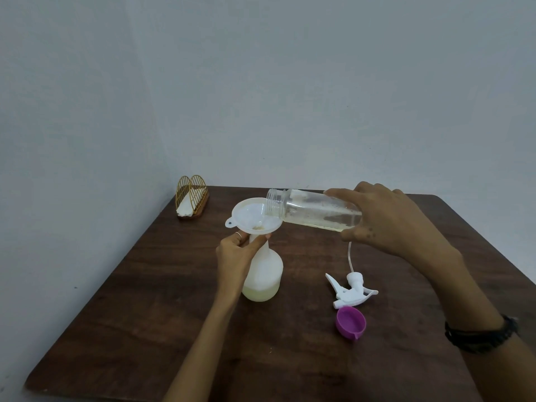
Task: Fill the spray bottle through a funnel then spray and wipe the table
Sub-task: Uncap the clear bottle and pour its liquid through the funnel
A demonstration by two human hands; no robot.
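Two hands: left [236, 256] gripping funnel [252, 217], right [385, 221] tipping clear bottle [313, 211]

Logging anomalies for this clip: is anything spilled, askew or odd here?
No spill shows. Brownish specks sit at the bottom of the funnel, near its drain, which looks odd. The spray head lies off the bottle, as expected during filling.

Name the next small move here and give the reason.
Probably tip the clear bottle in the right hand a little further. It lies nearly flat with its mouth over the funnel, liquid remains along its lower side, and the spray bottle is filled only near the bottom. The left hand grips the neck under the funnel, so it looks steady enough.
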